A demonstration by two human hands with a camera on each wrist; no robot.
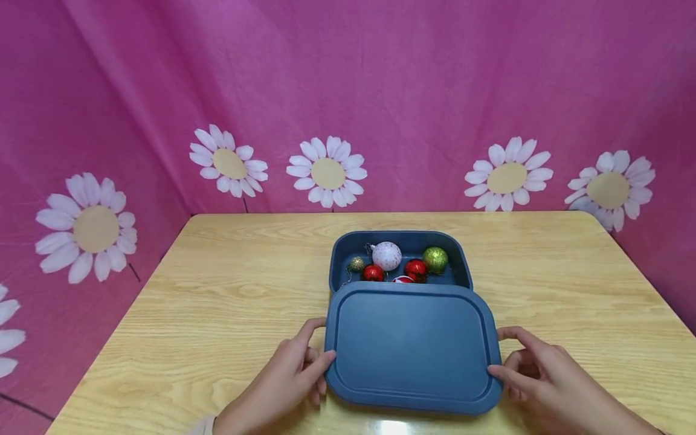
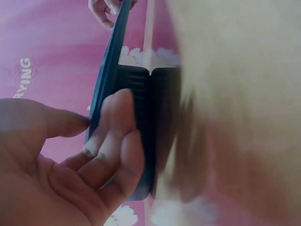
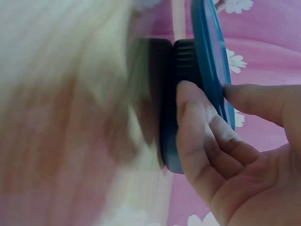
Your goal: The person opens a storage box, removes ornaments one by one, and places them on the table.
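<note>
A dark blue rectangular lid [image 1: 413,344] with rounded corners is held between both hands, over the near part of a matching box [image 1: 339,257]. My left hand [image 1: 285,374] pinches its left edge, thumb on top and fingers beneath. On the opposite edge my right hand [image 1: 551,377] grips it the same way. Inside the box lie a white bauble [image 1: 387,256], a green glittery bauble [image 1: 435,260], two red baubles [image 1: 415,270] and a small gold ball [image 1: 356,264]. A red and white ornament [image 1: 403,280] is partly hidden by the lid. Both wrist views show the lid [image 2: 107,70] above the table.
The box stands on a light wooden table [image 1: 228,290]. Behind and to the sides hangs a pink cloth [image 1: 380,90] printed with white daisies. Wood surface extends to the left and right of the box.
</note>
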